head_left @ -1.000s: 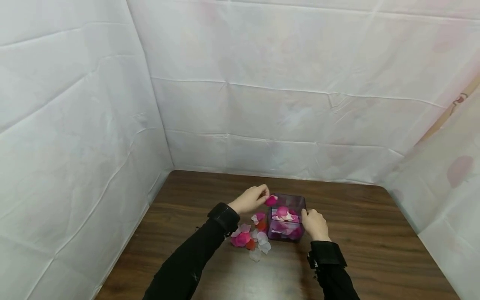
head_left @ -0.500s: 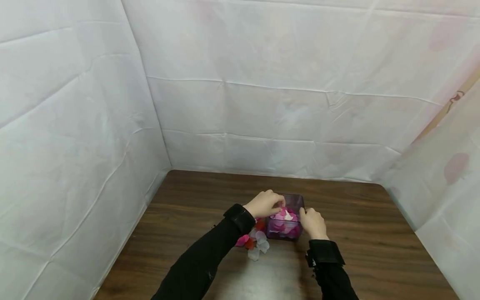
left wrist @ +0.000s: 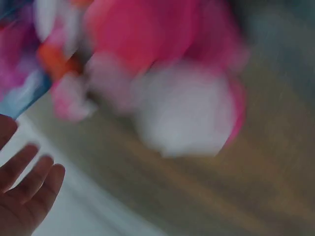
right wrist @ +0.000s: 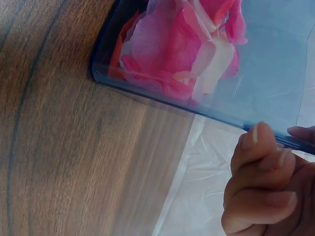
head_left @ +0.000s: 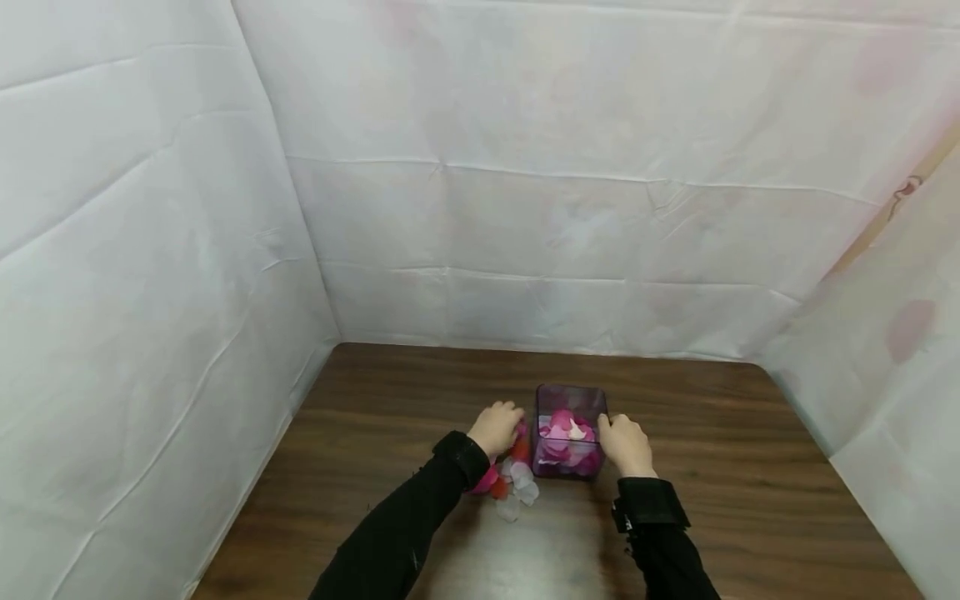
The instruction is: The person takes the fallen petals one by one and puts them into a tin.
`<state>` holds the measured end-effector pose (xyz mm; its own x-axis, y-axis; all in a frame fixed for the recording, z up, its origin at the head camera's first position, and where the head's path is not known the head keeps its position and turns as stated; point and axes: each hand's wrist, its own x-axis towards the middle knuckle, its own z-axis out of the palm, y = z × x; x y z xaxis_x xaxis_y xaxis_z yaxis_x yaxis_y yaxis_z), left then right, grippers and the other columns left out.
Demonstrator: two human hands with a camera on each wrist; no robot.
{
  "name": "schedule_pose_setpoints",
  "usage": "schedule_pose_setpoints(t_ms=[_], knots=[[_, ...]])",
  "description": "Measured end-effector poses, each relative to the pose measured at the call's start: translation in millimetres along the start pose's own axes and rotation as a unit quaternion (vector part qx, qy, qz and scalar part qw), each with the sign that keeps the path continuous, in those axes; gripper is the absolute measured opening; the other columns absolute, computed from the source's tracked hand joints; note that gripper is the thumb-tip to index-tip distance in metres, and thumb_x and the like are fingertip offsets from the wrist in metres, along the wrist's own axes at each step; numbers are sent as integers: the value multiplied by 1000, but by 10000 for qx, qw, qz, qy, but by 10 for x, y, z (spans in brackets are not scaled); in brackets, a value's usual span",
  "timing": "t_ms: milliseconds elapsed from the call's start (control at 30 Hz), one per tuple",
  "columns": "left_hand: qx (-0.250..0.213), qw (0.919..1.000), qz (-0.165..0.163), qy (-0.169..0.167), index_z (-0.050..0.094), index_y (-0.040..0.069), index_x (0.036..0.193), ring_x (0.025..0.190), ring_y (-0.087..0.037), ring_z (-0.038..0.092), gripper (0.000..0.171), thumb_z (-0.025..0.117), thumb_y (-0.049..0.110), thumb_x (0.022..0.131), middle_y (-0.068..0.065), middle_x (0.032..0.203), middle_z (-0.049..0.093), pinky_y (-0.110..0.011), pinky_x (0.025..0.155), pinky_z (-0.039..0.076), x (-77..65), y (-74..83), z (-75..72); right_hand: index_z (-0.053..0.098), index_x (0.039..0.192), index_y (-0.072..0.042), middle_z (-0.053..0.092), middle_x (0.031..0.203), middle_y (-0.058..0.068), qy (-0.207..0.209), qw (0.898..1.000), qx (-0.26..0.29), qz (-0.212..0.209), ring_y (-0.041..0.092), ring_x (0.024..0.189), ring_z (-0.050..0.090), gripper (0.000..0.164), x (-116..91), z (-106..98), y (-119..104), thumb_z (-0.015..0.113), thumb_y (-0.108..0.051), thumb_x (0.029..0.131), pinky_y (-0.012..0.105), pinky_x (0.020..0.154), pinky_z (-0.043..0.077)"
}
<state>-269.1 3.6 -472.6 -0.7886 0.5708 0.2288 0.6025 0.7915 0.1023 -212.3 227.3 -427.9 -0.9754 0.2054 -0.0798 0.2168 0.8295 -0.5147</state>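
Note:
A clear purple-tinted box (head_left: 572, 400) stands on the table with pink and white petals (right wrist: 182, 49) heaped in its bottom. My right hand (head_left: 627, 444) pinches the box's right rim, its other fingers curled in the right wrist view. To the left of the box, my left hand (head_left: 495, 427) is low over a loose pile of petals (head_left: 521, 473) in pink, red and white, partly covering them. In the left wrist view, the fingers (left wrist: 37, 182) are spread and slightly bent with nothing between them. Petals (left wrist: 187, 108) are blurred close to that camera.
The brown wooden table (head_left: 750, 467) has rounded far corners. White cloth (head_left: 525, 233) hangs behind it and on both sides. A light wooden strip (head_left: 877, 229) shows at a gap in the cloth on the right.
My left hand held a pink petal near the box, reached in over it and let it go, then drew back left to the pile. My right hand stayed at the rim.

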Motion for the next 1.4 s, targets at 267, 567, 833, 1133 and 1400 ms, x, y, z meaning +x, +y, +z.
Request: schedule_pose_setpoints(t_ms=[267, 567, 833, 1133, 1400], knots=[[72, 9997, -243, 4, 68, 12, 93, 80, -21, 62, 18, 64, 1, 80, -6, 92, 64, -29, 66, 52, -228, 50, 438, 59, 112, 11, 59, 113, 34, 68, 10000, 3, 42, 49, 98, 58, 50, 30, 41, 23, 33, -28, 98, 53, 76, 47], [-1355, 9905, -103, 205, 64, 7, 66, 65, -11, 59, 16, 63, -7, 73, 0, 68, 63, -21, 58, 45, -126, -54, 168, 59, 111, 12, 58, 112, 35, 83, 9999, -25, -51, 50, 98, 58, 49, 51, 7, 21, 33, -27, 97, 54, 75, 47], [-2682, 9616, -413, 411, 69, 4, 78, 63, -3, 47, 12, 60, -4, 81, -1, 74, 63, -16, 59, 41, 116, -44, -484, 61, 105, 12, 59, 109, 35, 60, 9999, -52, -72, 50, 96, 58, 48, 51, -9, 12, 33, -27, 97, 53, 73, 47], [-2637, 9628, 474, 340, 69, 6, 86, 70, -6, 47, 8, 62, 2, 86, -2, 82, 61, -13, 63, 37, 411, 416, -877, 63, 99, 10, 61, 104, 34, 69, 10000, -25, -58, 46, 90, 61, 48, 20, -11, 19, 34, -27, 97, 50, 69, 47], [-2483, 9591, 1046, -868, 57, 11, 128, 104, -14, 63, 41, 65, 13, 88, -7, 118, 66, -19, 86, 48, 479, 530, -759, 61, 107, 12, 61, 107, 33, -17, 10000, 7, 28, 45, 91, 61, 50, 20, -15, 13, 34, -28, 97, 50, 70, 48]])
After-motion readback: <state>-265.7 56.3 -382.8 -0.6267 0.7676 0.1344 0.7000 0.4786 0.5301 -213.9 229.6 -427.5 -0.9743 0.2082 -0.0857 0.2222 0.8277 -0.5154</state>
